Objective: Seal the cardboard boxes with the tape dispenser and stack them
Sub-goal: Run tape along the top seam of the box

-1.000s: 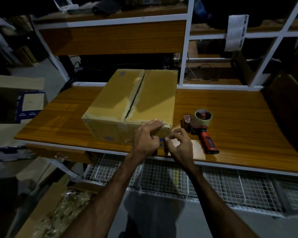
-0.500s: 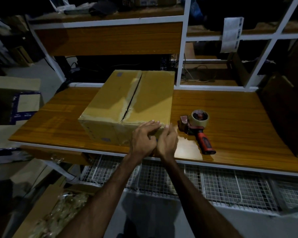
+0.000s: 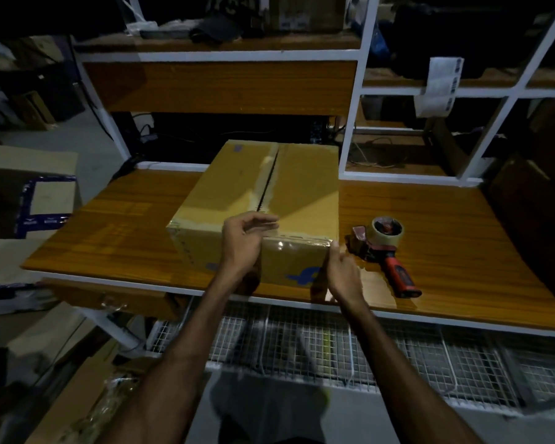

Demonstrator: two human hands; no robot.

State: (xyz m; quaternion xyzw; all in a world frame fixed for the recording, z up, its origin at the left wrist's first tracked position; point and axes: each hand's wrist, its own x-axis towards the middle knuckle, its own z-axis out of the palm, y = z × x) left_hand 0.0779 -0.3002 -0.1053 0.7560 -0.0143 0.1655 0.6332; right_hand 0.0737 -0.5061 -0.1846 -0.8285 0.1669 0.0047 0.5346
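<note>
Along the near top edge of the cardboard box (image 3: 263,200), tape is now smoothed outward by both open hands, left (image 3: 242,243) and right (image 3: 342,272), previously together; sealing seems nearly finished.

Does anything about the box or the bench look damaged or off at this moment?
Yes: the cardboard box has a dark ragged gap along its top centre seam, with torn pale patches beside it, so the flaps look open there. Glossy tape covers only the near edge. The tape dispenser lies unused on the bench.

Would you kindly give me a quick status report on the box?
Both hands open: left hand and right hand on box front edge. Dispenser idle beside it.
</note>
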